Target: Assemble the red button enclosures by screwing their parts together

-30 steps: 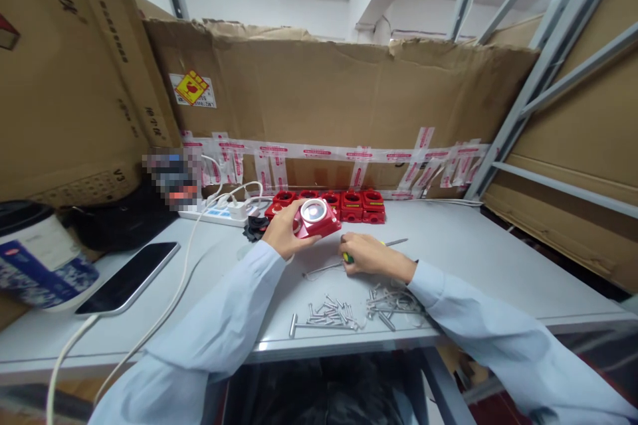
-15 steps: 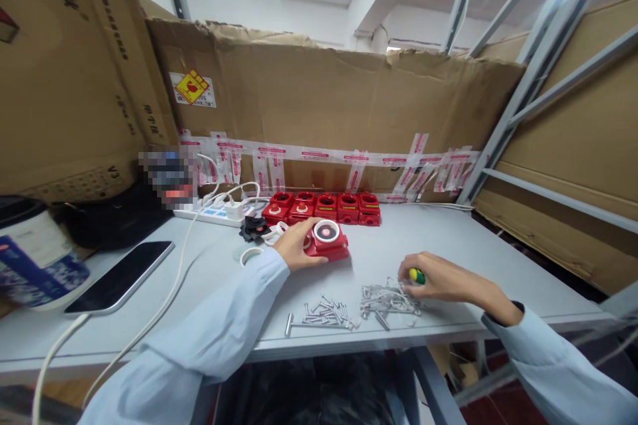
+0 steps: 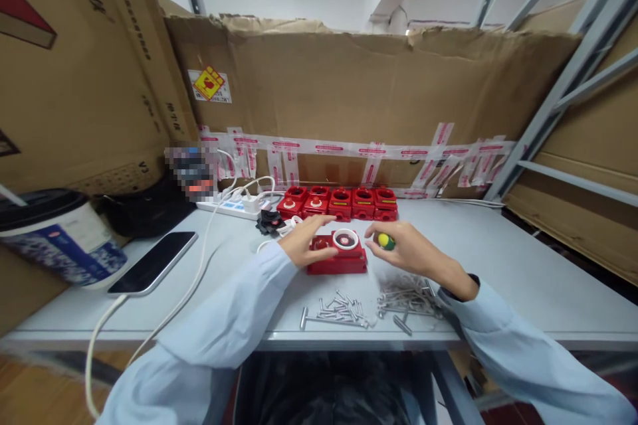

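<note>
A red housing (image 3: 339,265) with a white ring (image 3: 345,239) round a black centre lies on the table in front of me. My left hand (image 3: 306,242) is at its left end, thumb and fingers spread apart over it. Just right of the housing, my right hand (image 3: 411,249) is closed round a screwdriver (image 3: 386,241) whose green and yellow handle end shows; its shaft is hidden. Loose screws (image 3: 341,309) lie nearer me beside a T-handled metal tool (image 3: 305,319). A tangled pile of small metal parts (image 3: 406,295) sits below my right hand.
Several red housings (image 3: 341,204) stand in a row at the back. Left of them are a black part (image 3: 269,222) and a power strip (image 3: 234,209) with white cables. A phone (image 3: 154,262) and a large cup (image 3: 64,239) occupy the left side. Cardboard (image 3: 339,93) walls the back.
My right hand has risen from the metal pile to the right side of the housing with the screwdriver. My left hand has loosened over the housing, showing more of its left end. The view has shifted.
</note>
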A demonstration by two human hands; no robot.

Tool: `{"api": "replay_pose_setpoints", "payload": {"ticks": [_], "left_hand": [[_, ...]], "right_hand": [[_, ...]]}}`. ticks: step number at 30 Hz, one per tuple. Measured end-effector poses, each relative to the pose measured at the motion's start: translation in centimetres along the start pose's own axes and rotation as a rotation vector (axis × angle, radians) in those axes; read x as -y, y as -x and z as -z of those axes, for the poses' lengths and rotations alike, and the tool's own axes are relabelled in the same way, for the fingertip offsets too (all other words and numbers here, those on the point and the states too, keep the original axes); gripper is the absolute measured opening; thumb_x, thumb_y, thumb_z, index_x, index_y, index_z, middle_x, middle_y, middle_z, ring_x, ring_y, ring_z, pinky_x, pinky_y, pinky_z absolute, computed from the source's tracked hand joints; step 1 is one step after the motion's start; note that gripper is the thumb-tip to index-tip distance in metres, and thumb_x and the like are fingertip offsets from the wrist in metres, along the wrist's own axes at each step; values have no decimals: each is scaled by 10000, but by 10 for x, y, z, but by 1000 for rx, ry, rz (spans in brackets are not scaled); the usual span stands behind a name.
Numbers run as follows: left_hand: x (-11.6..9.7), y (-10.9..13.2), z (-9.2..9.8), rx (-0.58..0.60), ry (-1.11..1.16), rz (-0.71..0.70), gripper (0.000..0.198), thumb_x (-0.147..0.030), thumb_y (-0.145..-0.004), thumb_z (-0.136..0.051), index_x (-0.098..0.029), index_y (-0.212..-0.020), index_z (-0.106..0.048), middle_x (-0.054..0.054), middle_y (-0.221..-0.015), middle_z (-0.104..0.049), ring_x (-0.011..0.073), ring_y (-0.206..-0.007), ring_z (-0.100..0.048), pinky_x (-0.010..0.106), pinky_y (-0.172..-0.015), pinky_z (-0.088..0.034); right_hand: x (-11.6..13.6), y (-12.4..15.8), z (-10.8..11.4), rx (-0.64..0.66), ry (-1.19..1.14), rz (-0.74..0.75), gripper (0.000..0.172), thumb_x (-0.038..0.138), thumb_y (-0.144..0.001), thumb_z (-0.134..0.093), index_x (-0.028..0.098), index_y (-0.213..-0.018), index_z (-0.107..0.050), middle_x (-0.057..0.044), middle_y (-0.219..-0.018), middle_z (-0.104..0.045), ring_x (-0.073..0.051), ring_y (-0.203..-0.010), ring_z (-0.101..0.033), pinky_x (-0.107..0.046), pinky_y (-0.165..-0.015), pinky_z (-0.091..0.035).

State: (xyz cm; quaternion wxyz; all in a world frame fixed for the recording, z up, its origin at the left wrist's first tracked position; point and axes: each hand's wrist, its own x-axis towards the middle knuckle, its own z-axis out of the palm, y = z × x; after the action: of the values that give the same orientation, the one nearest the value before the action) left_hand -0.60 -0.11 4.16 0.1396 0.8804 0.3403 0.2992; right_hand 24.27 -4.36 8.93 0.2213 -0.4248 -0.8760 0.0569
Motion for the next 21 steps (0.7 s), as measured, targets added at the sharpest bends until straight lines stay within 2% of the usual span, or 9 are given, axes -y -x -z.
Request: {"api": "replay_pose_setpoints", "payload": {"ticks": [2,4,7,10,14,17,21], "left_hand": [[4,15,22,-28,-93,-7,410,-371,-837,-514,-185,-1201,-488,118,-1184,-573,256,-1091,-532,400,-936,-423],[13,36,41,-10,-213,30,316,-338,-846,-476,-170,-1102,-555,114,-1050,-615,250,-971,-566,397,-864,-448],[26,69,53,20,-378,172,232,-281,-831,-481,-174,-987,-615,98,-941,-627,239,-881,-565,381,-801,-450],[31,87,47,82,-492,271,181,-260,-798,-543,-194,-933,-644,78,-890,-624,234,-850,-551,352,-747,-438],[30,86,32,113,-619,306,110,-247,-768,-592,-220,-855,-653,59,-883,-622,232,-850,-545,325,-694,-420],[30,81,29,93,-641,277,97,-206,-786,-558,-208,-785,-655,61,-845,-623,227,-832,-543,323,-682,-419],[29,74,29,-5,-615,212,135,-179,-820,-511,-179,-804,-644,65,-823,-615,213,-803,-536,328,-705,-431]], "right_hand": [[-6,-5,-3,-7,-7,0,188,310,-811,-515,193,-894,-636,-16,-717,-659,-118,-583,-537,-238,-607,-375],[-10,-7,-6,34,-21,12,196,315,-796,-536,189,-904,-641,-15,-708,-650,-120,-589,-535,-237,-608,-374],[-12,-7,-10,102,-40,19,202,302,-788,-542,190,-916,-652,-27,-734,-653,-134,-634,-550,-239,-623,-382],[-14,-6,-13,92,-38,-2,210,295,-801,-520,185,-925,-650,-38,-761,-662,-137,-641,-551,-240,-623,-387],[-18,-5,-14,51,-24,0,210,305,-807,-509,180,-911,-642,-41,-751,-663,-133,-623,-550,-239,-614,-386],[-19,-4,-15,64,-28,10,207,298,-805,-512,180,-913,-642,-35,-729,-658,-133,-619,-550,-240,-615,-388],[-18,-3,-14,65,-23,17,198,283,-808,-510,178,-913,-641,-39,-742,-659,-135,-631,-557,-245,-628,-397]]}}
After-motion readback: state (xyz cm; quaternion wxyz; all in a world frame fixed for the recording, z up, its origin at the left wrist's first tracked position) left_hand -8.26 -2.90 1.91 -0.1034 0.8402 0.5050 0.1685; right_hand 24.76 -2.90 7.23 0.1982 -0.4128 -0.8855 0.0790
